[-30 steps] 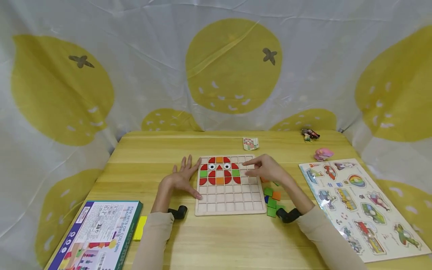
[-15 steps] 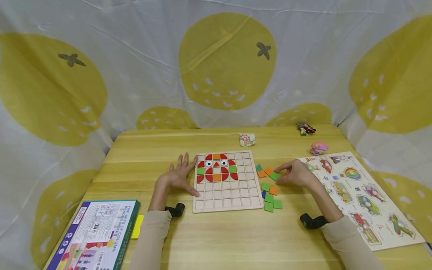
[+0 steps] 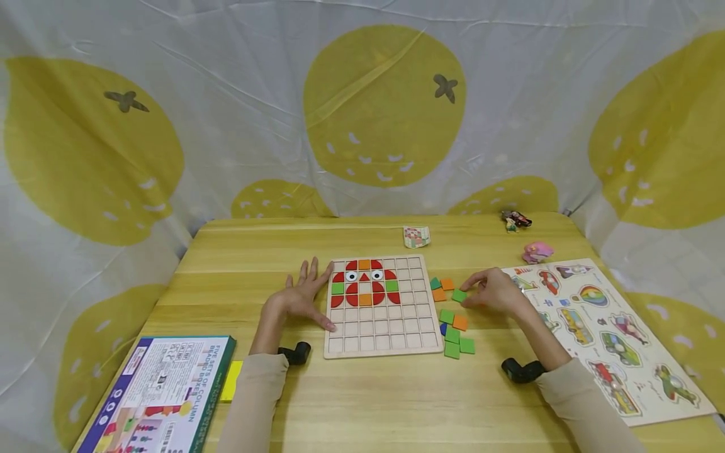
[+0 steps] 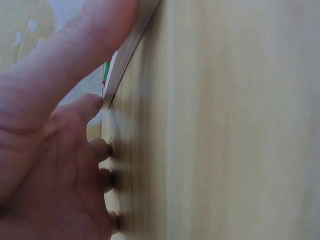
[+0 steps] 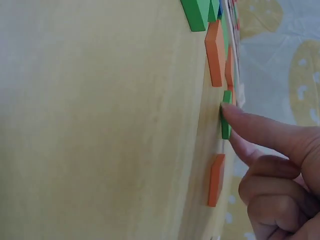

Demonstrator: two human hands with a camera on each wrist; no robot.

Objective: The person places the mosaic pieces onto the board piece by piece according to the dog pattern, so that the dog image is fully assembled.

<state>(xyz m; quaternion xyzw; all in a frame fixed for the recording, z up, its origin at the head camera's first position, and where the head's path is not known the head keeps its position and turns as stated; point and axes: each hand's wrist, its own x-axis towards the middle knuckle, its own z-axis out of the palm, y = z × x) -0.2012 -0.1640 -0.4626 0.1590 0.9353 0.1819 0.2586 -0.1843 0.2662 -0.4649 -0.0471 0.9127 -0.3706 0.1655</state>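
A square wooden grid board (image 3: 391, 345) carries red, orange, green and eye-printed pieces that form a bird-like figure in its upper left part. My left hand (image 3: 297, 302) spreads its fingers at the board's left side, thumb and index finger at the edge; the left wrist view shows the thumb (image 4: 65, 60) lying along it. To the right of the board, my right hand (image 3: 494, 292) pinches a green square tile (image 5: 226, 120) between thumb and index finger, low over the table. The other fingers of that hand are curled. Loose orange tiles (image 3: 438, 294) lie close by.
More tiles, including a green one (image 3: 452, 350), lie nearer me. A small pattern card (image 3: 416, 236) is behind the board. On the right are a vehicle puzzle (image 3: 614, 343), a pink toy (image 3: 537, 252) and small figures (image 3: 515, 221). A box (image 3: 170, 384) lies at left.
My right hand has moved from over the board rightward to the loose tiles and now pinches a green one. An orange tile beside it has shifted slightly. My left hand stays at the board.
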